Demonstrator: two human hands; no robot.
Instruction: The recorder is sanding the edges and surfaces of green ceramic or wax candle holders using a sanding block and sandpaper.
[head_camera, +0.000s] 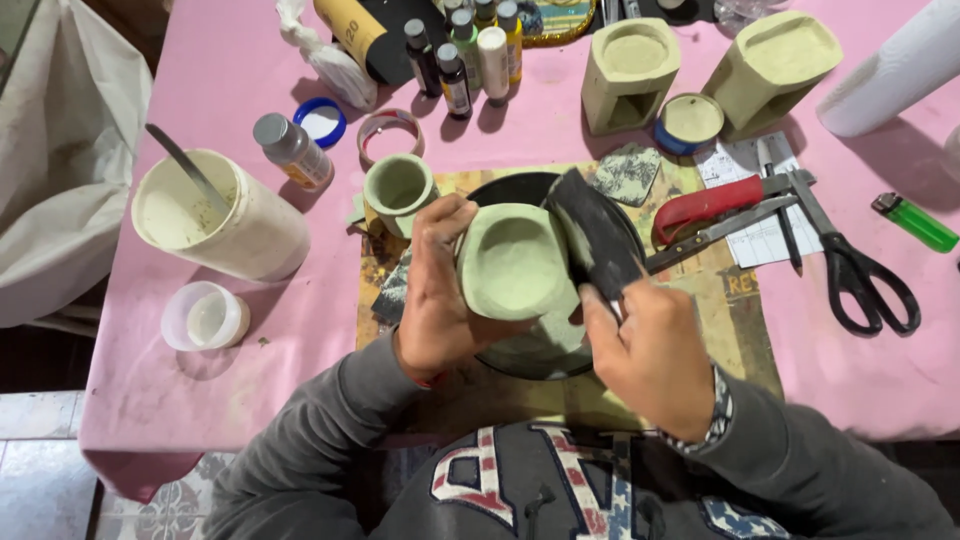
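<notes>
Head view. The left hand (432, 290) grips a pale green clay vessel (512, 262), fingers wrapped round its left wall and thumb over the rim. The vessel is squarish with rounded corners; its open mouth faces up toward the camera, showing an empty, dusty hollow. Its long axis runs roughly near to far. It is held above a black round dish (560, 345) that lies on a stained board (735, 320).

The right hand (655, 355) pinches a dark sheet of sandpaper (598, 232) between thumb and fingers; the sheet lies against the vessel's right rim and slants up to the left.

Containers on the pink tablecloth (230, 60):
- A white tub (225, 218) holds pale residue and a tilted metal tool (188, 168).
- A small green clay cup (398, 188), empty, stands just left of the vessel.
- A small clear plastic cup (205, 316) sits near the tub.
- Two clay burners (630, 72) stand at the far edge.
- Paint bottles (465, 45) stand upright in a cluster.

Scissors (855, 265) and a green lighter (915, 222) lie to the right.
</notes>
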